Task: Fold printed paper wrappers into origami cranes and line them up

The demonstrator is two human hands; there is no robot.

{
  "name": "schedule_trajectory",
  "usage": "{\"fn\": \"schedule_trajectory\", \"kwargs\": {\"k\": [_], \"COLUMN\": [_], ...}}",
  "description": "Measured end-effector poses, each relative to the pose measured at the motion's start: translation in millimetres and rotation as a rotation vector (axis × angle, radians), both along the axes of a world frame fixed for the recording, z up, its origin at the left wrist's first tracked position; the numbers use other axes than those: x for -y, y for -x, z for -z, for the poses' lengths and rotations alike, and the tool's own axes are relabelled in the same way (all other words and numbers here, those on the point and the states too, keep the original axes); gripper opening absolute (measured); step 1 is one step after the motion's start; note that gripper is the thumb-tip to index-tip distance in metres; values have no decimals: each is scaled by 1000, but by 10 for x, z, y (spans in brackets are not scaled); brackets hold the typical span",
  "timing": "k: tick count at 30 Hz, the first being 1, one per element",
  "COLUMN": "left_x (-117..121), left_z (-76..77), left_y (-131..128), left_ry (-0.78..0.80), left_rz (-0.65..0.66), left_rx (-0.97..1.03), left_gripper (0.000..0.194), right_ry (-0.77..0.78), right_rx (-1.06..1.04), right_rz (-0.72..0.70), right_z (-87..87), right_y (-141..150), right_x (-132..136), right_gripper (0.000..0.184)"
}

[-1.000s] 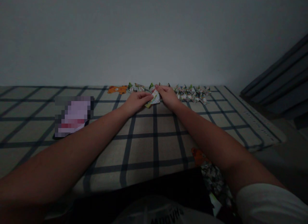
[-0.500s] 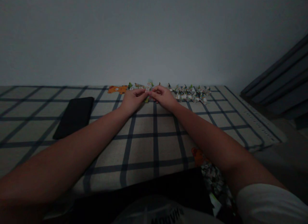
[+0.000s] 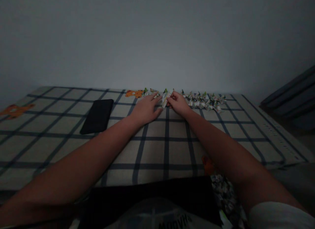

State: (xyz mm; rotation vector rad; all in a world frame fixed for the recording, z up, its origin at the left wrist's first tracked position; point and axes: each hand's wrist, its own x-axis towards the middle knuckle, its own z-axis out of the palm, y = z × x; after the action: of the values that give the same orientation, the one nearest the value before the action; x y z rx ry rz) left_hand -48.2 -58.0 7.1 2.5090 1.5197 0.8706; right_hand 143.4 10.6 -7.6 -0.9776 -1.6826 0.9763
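My right hand [image 3: 178,102] pinches a small printed paper piece [image 3: 166,99], pale with green and yellow marks, just above the far part of the checked cloth. Its exact folds are too small to make out. On the other side of that piece is my left hand [image 3: 147,108], thumb and fingers spread apart with nothing held between them. Folded printed paper pieces [image 3: 205,101] lie in a cluster to the right of my right hand. A few more such pieces [image 3: 150,91] rest just behind my left fingers, partly covered by them.
A dark flat tablet-like object [image 3: 97,116] lies left of my left forearm. The checked tablecloth [image 3: 152,153] carries orange bear figures [image 3: 134,93]. A pale wall [image 3: 157,42] rises behind the table. Below my right forearm sits a heap of folded paper pieces [image 3: 225,193].
My left hand has opened and drawn away from the pinch it shared with my right. The paper piece now shows in my right fingers. The view has shifted left.
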Motion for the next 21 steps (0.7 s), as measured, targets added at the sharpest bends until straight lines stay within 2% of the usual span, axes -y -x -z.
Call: {"fn": "schedule_trajectory", "kwargs": {"k": [2, 5, 8, 12, 21], "left_x": [152, 279, 266, 162, -3], "left_z": [-82, -144, -120, -34, 34], "left_y": [121, 376, 625, 785, 851], "left_ry": [14, 69, 144, 224, 206], "left_rz": [-223, -481, -638, -655, -657], "left_rx": [-127, -242, -280, -240, -253], "left_gripper": [69, 76, 85, 90, 88], "right_ry": [6, -7, 3, 13, 12], "right_rx": [5, 30, 27, 24, 53], "right_rz": [9, 13, 3, 10, 6], "right_z": [13, 7, -12, -22, -50], "right_y": [5, 15, 26, 37, 38], "right_x": [-6, 12, 40, 52, 70], "right_gripper": [19, 17, 17, 16, 19]}}
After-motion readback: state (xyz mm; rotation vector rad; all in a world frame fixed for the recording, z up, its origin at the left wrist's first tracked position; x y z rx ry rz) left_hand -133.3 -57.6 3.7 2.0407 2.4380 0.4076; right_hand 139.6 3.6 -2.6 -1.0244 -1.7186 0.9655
